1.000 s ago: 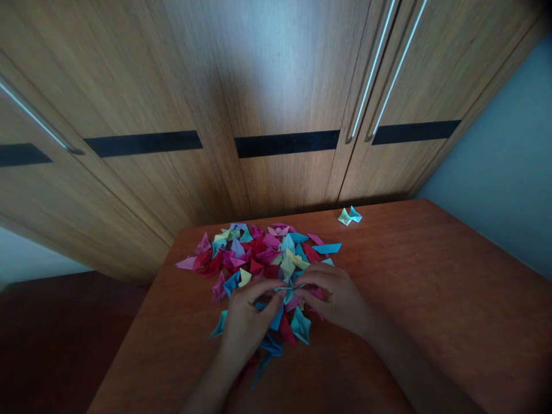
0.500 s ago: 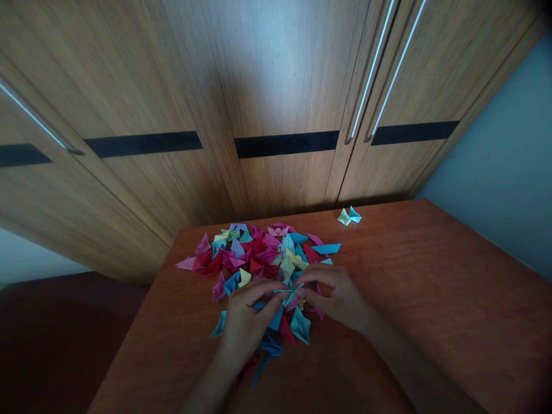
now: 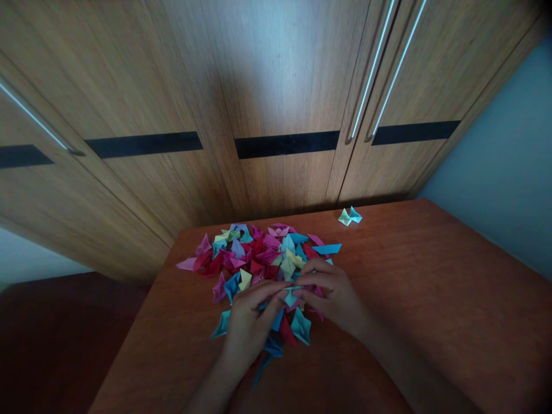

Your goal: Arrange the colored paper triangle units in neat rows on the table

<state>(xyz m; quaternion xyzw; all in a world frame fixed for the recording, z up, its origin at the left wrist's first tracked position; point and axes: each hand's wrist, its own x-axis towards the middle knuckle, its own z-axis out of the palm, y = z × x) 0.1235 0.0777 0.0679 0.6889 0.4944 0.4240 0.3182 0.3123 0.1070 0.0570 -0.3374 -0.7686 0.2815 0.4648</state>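
My 2 hands are both closed in a pinch: the left hand point(image 3: 245, 322) and right hand point(image 3: 332, 293) grip the teal paper point(image 3: 291, 297) between them, above the near part of the pile point(image 3: 256, 253) of folded papers on the bench point(image 3: 409, 276). Farther off I see 1 yellow piece point(image 3: 344, 218) just beside 1 blue piece point(image 3: 355, 215), near the cupboard point(image 3: 284, 184).

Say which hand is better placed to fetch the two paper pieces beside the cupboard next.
Likely the right hand: it is nearer that pair, though it and the left hand pinch a folded paper.
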